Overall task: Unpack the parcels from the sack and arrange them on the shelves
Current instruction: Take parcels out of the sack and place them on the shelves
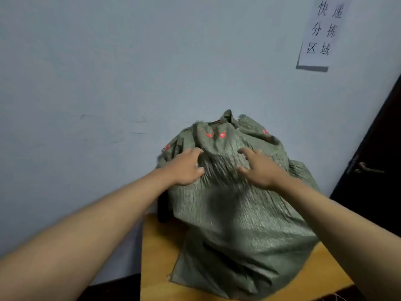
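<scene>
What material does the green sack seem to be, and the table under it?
Green sack: probably woven plastic, slightly shiny; ribbed weave, frayed threads at its lower corner. Table: looks like wood or wood laminate, smooth and matte; even yellow-brown surface, no clear grain.

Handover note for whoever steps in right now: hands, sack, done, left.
Left hand: on the upper part of the green sack, fingers curled into the cloth.
Right hand: same, on the other side of the bunched top.
Sack: stands full on the wooden table against the wall; its mouth looks folded over at the top.
Done: nothing unpacked; no parcel visible.
Left: open the mouth, take parcels out, shelve them. No shelves in view.
</scene>
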